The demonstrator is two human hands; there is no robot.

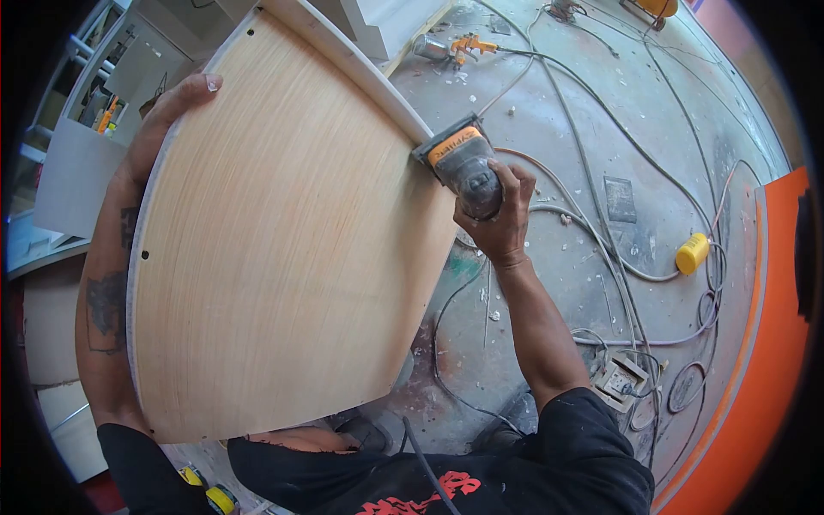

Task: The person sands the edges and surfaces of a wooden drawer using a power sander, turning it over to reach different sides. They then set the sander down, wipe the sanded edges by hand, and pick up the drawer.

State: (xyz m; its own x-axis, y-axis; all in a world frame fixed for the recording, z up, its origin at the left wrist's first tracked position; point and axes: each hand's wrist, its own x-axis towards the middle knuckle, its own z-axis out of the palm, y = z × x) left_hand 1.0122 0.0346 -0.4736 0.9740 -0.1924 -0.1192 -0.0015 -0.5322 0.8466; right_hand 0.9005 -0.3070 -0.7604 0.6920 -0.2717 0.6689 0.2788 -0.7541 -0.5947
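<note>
A large wood-grain panel (283, 223) with a pale raised strip (356, 73) along its upper right side is propped in front of my body. My left arm runs along its left edge, and my left hand (182, 94) grips that edge near the top, one digit showing and the others hidden behind. In my right hand (506, 215) is a black and orange power sander (470, 167), fingers wrapped round its body. The sander's flat pad meets the strip's lower end at the panel's right edge.
An orange spray gun (468, 49) lies on the dusty floor beyond the panel. Several cables and hoses (592, 197) cross the floor at right, near a yellow connector (692, 254) and a socket box (620, 382). An orange board (755, 360) stands along the right side.
</note>
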